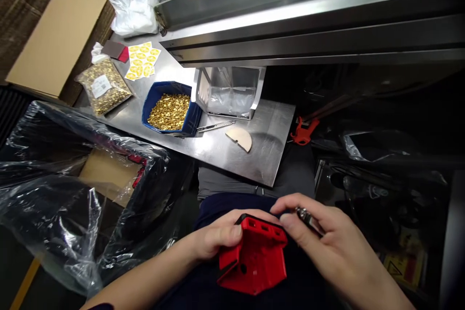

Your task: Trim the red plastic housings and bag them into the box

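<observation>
My left hand point(221, 237) is closed on a hollow red plastic housing point(259, 264) with a black edge and square openings along its top, low in front of my body. The thumb presses on its left side. My right hand point(323, 232) sits just right of the housing, thumb and index finger close to its upper right corner. Tucked in the curled fingers of that hand is a slim, shiny metal tool point(308, 221), its kind partly hidden. Whether the thumb and index finger also pinch something small, I cannot tell.
On the metal table point(263, 164) are a blue bin point(192, 123) of brass-coloured small parts, a grey open bin point(259, 89), tweezers point(216, 126) and a beige half-disc point(240, 138). A bag of parts point(105, 87) lies farther left. A plastic-lined crate point(98, 133) stands at left.
</observation>
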The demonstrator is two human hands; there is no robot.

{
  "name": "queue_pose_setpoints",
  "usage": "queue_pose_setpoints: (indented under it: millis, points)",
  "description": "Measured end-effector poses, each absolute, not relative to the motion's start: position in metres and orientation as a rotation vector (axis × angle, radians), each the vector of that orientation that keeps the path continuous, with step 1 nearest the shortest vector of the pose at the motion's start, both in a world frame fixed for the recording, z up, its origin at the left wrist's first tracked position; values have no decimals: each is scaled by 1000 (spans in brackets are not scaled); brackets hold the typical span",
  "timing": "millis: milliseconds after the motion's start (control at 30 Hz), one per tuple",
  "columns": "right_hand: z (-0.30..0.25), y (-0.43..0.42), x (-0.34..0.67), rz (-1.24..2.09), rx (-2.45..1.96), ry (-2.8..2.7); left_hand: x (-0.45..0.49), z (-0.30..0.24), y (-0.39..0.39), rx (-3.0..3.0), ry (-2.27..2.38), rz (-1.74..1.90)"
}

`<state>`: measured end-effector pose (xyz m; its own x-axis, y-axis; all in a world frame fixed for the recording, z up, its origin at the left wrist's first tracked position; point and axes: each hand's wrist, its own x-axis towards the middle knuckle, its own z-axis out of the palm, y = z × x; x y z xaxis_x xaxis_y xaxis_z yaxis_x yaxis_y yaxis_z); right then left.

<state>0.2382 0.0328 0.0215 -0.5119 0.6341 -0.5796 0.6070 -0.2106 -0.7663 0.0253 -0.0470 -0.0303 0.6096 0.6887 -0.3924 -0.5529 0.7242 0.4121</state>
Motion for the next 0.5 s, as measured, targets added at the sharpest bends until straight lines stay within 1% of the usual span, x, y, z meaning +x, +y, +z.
queue_pose_setpoints:
  millis: [100,300,400,500]
  points:
    - [37,49,218,1972,-1337,-2119,25,-33,-48,320,555,737]
    - [46,70,202,2068,-1152,-2317,24,-33,-47,387,559,714]
    - [36,71,206,1976,-1259,-2356,24,-30,-44,376,550,755]
    - [20,64,212,1904,-1495,-2099,24,-28,-42,252,577,921]
